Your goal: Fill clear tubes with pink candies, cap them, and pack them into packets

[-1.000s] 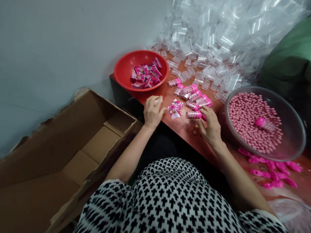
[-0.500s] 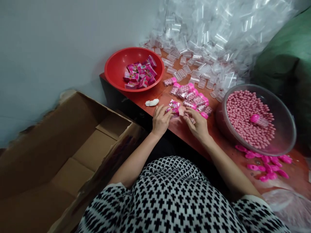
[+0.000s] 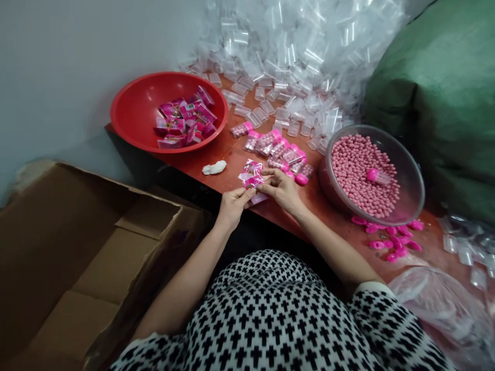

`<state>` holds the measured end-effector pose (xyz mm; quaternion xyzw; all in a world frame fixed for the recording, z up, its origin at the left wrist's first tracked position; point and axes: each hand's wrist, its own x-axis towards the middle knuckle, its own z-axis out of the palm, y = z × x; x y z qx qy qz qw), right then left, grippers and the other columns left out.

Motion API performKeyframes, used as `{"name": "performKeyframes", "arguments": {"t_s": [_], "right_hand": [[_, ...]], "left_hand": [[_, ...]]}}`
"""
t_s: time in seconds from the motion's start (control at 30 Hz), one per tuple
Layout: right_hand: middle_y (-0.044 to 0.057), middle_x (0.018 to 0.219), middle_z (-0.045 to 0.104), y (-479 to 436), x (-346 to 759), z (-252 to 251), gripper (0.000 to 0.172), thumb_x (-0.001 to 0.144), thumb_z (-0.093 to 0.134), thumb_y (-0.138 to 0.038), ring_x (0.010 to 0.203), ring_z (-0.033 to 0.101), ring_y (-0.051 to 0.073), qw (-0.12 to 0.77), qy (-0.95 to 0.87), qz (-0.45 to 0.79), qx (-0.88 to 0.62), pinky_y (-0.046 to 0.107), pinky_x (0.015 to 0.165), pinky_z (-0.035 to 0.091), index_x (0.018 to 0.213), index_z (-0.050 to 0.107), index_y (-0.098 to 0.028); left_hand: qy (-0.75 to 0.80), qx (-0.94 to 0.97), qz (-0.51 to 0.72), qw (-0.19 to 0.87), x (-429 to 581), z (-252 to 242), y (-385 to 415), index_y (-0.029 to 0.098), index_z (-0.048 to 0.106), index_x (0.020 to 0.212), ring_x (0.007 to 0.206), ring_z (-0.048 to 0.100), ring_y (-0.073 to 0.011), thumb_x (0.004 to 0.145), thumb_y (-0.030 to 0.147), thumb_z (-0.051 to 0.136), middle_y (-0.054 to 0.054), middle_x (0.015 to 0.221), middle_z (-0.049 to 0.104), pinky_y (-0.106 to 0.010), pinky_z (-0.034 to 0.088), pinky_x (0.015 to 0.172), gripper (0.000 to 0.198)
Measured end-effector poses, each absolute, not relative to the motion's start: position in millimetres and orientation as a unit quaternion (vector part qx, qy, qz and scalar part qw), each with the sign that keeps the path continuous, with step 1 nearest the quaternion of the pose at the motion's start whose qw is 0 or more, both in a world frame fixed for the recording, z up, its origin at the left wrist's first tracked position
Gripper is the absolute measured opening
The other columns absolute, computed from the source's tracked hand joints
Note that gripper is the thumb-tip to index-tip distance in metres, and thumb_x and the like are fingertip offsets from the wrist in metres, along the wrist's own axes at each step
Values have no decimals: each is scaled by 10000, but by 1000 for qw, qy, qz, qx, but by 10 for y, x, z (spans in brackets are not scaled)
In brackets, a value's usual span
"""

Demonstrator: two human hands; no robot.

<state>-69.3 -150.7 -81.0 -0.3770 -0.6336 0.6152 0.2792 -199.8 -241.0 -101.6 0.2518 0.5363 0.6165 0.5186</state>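
Note:
My left hand and my right hand meet at the near edge of the red-brown table. Both pinch a small pink printed packet between their fingertips, just above the tabletop. A second packet lies under it. Right behind sits a cluster of several clear vials with pink caps, filled with pink beads. A white crumpled wad lies to the left of my hands.
A red bowl holds more pink packets at the table's left end. A clear bowl of pink beads stands at the right, loose pink caps before it. Empty clear vials are heaped behind. An open cardboard box stands at my left, a green sack right.
My left hand let go of the white wad and left it on the table. Both hands came together at the table edge and picked up the pink packet. The view shifted right.

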Motion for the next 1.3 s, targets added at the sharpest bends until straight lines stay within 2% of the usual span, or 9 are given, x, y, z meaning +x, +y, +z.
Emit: {"name": "performKeyframes", "arguments": {"t_s": [0.17,0.27,0.37,0.5,0.7,0.83,0.97,1.13,1.3], "right_hand": [[108,1017,741,-1492,-335,-711,255,927,582,-317,923,688,236,213,-801,344,-441,378,847,556,1119,662,-171],[215,1373,620,-1349,-17,-644,396,943,399,-132,1273,570,321,140,-847,136,-494,481,1063,461,1254,644,-106],[254,1538,464,-1224,155,-645,565,908,276,-22,1425,435,336,45,-847,70,-526,513,1139,387,1419,517,-25],[236,1528,464,-1266,181,-589,602,904,258,-3,1317,526,318,-32,-859,48,-510,439,1037,466,1466,466,-59],[185,1194,627,-1382,268,-389,341,978,413,-217,1106,584,327,-101,-896,11,-432,369,797,490,1235,627,-152],[133,993,668,-1287,382,-488,169,824,652,-268,895,601,257,-20,-912,102,-396,335,752,458,941,624,-148],[-20,665,588,-1356,444,-607,302,689,775,-385,580,500,139,93,-823,303,-471,259,550,370,779,551,-203],[-33,582,609,-1862,303,-545,342,736,744,-502,458,526,122,253,-609,566,-495,246,443,425,821,616,-197],[-37,535,613,-2229,35,-514,395,804,696,-574,375,521,89,278,-573,603,-481,200,363,407,755,584,-198]], "left_hand": [[534,129,619,562,-1953,-894,-2446,90,725,630,645,709,-154,444,481,963,-58,674,724,-260,618,654,494],[534,101,629,555,-1918,-865,-2447,79,722,614,614,710,-165,410,425,978,-74,653,725,-259,615,616,476],[522,65,640,560,-1877,-864,-2422,84,707,609,553,677,-142,409,332,987,-60,629,715,-246,597,558,424],[503,9,656,563,-1846,-818,-2405,99,668,602,530,652,-121,523,253,960,-32,632,704,-229,581,501,340],[491,-18,653,576,-1798,-726,-2406,82,697,730,607,697,-138,763,168,818,-50,716,722,-246,608,572,151],[471,-50,655,589,-1736,-734,-2386,89,693,759,619,712,-149,830,114,740,-58,716,728,-249,611,596,89],[440,-92,671,589,-1677,-756,-2362,103,682,766,577,694,-129,862,147,733,-47,698,722,-236,608,588,118],[415,-138,683,585,-1579,-753,-2323,112,678,788,594,706,-128,855,186,761,-42,704,731,-240,619,640,129],[374,-146,702,588,-1479,-733,-2278,120,682,801,667,728,-134,837,172,778,-40,749,749,-271,629,759,115]]}}
